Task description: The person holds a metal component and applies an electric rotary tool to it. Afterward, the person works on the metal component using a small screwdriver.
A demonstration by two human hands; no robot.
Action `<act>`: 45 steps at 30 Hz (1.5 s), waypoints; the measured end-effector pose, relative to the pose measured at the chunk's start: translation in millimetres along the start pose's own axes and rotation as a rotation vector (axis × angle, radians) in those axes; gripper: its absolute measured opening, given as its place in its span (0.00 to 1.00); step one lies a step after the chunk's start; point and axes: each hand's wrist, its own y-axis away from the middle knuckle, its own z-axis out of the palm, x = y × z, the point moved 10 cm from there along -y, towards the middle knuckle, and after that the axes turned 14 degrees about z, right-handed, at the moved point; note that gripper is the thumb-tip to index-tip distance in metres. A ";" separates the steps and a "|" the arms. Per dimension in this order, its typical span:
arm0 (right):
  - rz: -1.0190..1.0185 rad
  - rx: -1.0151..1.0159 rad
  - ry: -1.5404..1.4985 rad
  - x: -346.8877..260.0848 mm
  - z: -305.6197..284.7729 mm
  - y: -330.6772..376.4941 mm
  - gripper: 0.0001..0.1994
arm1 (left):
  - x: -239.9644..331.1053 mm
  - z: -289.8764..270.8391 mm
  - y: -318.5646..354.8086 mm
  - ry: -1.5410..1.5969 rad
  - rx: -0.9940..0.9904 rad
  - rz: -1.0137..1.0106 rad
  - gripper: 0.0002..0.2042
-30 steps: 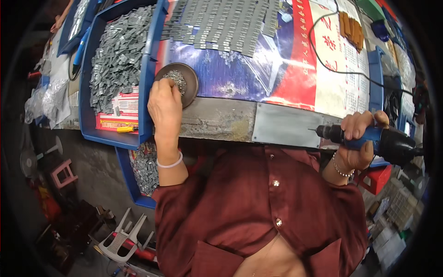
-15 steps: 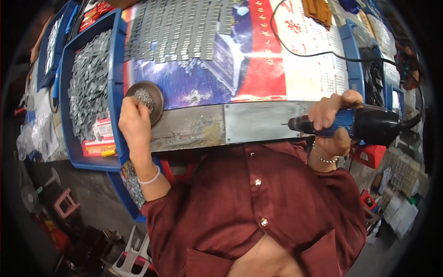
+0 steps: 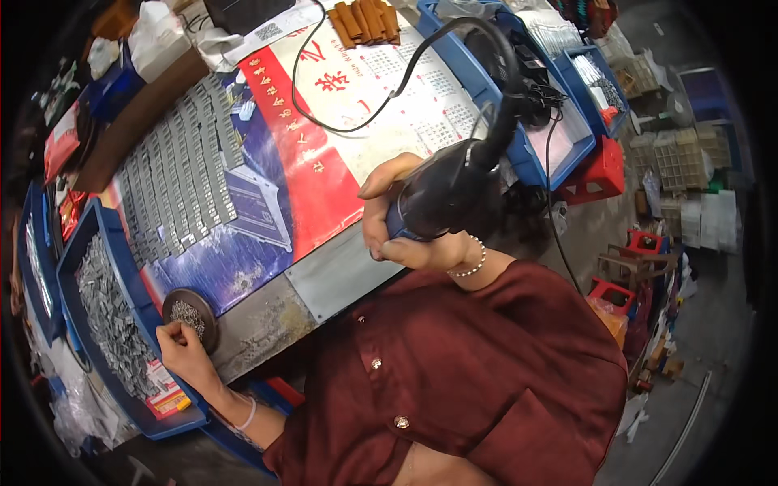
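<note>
Black and blue, a power tool [image 3: 454, 190] is wrapped by the right hand [image 3: 429, 252]. The left hand [image 3: 185, 354] is curled at a brown dish [image 3: 213, 326] of tiny metal bits [image 3: 187, 313]; whether one is pinched cannot be told. Picking seems in hand; a gentle lift over the rim is called for. Room is found along the surface [image 3: 258, 336], toward a grey plate [image 3: 336, 279]; leftward is set a blue tray [image 3: 173, 424].

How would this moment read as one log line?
left hand: at bowl | right hand: gripping power tool | blue tray: gray pieces
</note>
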 end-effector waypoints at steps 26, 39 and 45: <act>-0.101 0.076 -0.218 -0.1 0.1 6.3 0.29 | 4.0 -4.6 2.3 0.182 0.065 -0.114 0.08; -0.085 0.090 -0.130 1.9 14.4 0.9 0.30 | -13.6 1.2 9.1 0.299 0.060 -0.168 0.07; -0.088 0.085 -0.130 0.8 15.9 -0.3 0.30 | -11.0 -0.9 9.7 0.285 0.095 -0.155 0.06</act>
